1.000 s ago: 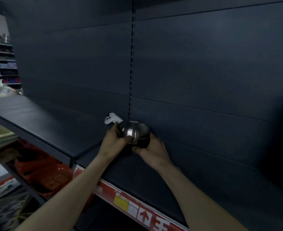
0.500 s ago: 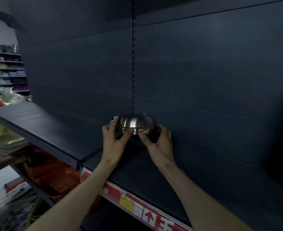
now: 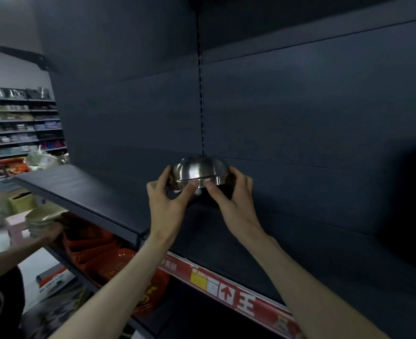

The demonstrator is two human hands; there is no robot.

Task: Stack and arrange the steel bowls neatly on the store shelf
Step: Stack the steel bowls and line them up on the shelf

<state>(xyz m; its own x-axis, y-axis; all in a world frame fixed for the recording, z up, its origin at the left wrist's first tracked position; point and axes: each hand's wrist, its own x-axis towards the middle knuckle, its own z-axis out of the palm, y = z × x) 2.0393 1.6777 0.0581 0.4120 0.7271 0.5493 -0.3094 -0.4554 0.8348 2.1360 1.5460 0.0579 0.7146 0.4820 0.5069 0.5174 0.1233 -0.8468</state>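
Note:
A steel bowl (image 3: 199, 171) is upside down, rim downward, held above the dark shelf (image 3: 226, 241) near the back panel. My left hand (image 3: 166, 199) grips its left side, thumb on the rim and fingers behind it. My right hand (image 3: 233, 201) grips its right side the same way. The bowl is lifted off the shelf surface and roughly level. A dark shape lies in shadow under the bowl; I cannot tell what it is.
A second dark shelf board (image 3: 79, 187) runs to the left. A red price strip (image 3: 231, 292) edges the shelf front. Below are red goods (image 3: 96, 253). Another person's hand (image 3: 47, 234) holds a stack of pale green dishes (image 3: 42, 216) at lower left. Stocked aisles (image 3: 18, 128) stand far left.
Both hands have raised the upturned bowl from the shelf surface. The white object beside it is now hidden. Another person's arm has come in at lower left.

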